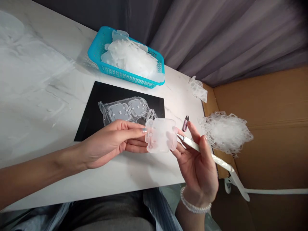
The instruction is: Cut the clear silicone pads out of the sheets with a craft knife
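My left hand (130, 138) pinches the left edge of a translucent, milky plastic piece (160, 136) with rounded tabs and small holes, thumb in front and fingers behind. Around a slim white tool (192, 145) with a pointed metal tip, my right hand (198, 163) is closed; its kind is not clear. The tip lies by the piece's right edge, and some right fingers support the piece from behind. Beyond the hands, a clear sheet (106, 110) with two similar pieces in it lies on a black mat (90, 118), loose thin strips at its right end.
A turquoise basket (127, 74) full of translucent pieces stands at the back. Small pink-handled snips (185, 123) lie right of the mat. Thin trimmings (227, 131) heap at the cardboard box (269, 128). Clear sheets (31, 64) cover the table's left.
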`<action>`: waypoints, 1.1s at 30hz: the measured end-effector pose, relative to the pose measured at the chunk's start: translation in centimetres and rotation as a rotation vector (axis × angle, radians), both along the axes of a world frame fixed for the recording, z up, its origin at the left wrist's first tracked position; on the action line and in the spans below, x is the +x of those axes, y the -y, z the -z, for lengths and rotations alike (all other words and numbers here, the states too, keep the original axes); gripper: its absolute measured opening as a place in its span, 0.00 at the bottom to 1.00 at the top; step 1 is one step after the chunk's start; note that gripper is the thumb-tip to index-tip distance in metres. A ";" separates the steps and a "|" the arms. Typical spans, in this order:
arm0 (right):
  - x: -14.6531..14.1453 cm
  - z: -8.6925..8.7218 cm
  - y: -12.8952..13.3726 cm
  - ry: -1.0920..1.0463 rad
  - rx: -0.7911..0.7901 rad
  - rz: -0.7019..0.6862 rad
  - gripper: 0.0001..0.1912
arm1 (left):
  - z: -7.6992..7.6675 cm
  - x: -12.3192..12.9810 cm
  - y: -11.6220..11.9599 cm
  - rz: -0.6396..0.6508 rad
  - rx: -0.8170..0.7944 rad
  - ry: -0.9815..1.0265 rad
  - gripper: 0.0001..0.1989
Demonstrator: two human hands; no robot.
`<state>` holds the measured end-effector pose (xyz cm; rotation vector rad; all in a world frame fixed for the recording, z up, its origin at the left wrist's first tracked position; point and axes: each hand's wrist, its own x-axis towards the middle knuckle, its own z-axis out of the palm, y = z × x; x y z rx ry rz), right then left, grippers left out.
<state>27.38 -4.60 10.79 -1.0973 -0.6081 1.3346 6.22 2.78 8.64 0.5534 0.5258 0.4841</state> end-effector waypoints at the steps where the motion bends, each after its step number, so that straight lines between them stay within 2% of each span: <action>1: 0.0 0.0 0.0 0.007 -0.001 0.003 0.18 | 0.0 0.0 0.0 0.000 0.005 -0.008 0.13; 9: 0.1 -0.3 0.3 0.078 -0.004 0.007 0.18 | 0.2 -0.2 0.0 -0.018 0.027 -0.042 0.12; 14: -1.5 0.5 0.6 0.170 0.090 0.075 0.19 | 0.5 0.6 0.6 -0.298 -0.014 -0.135 0.16; 15: -2.1 0.7 0.6 0.192 0.104 0.036 0.19 | 0.5 0.7 0.7 -0.313 -0.039 -0.105 0.15; 19: -3.8 1.1 0.6 0.228 0.069 -0.247 0.24 | 0.6 1.2 1.1 -0.242 -0.126 0.054 0.15; 21: -3.7 0.7 0.5 0.182 0.080 -0.288 0.28 | 0.6 1.2 1.1 -0.267 -0.168 0.055 0.14; 24: -2.4 -0.1 0.2 0.125 0.087 -0.182 0.31 | 0.3 1.0 0.9 -0.289 -0.236 0.072 0.16; 28: -0.3 -0.5 0.2 0.109 0.040 0.000 0.30 | -0.1 0.8 0.8 -0.264 -0.273 0.148 0.19; 33: 0.7 -0.3 0.4 0.111 0.020 0.037 0.27 | 0.1 0.5 0.8 -0.182 -0.248 0.229 0.22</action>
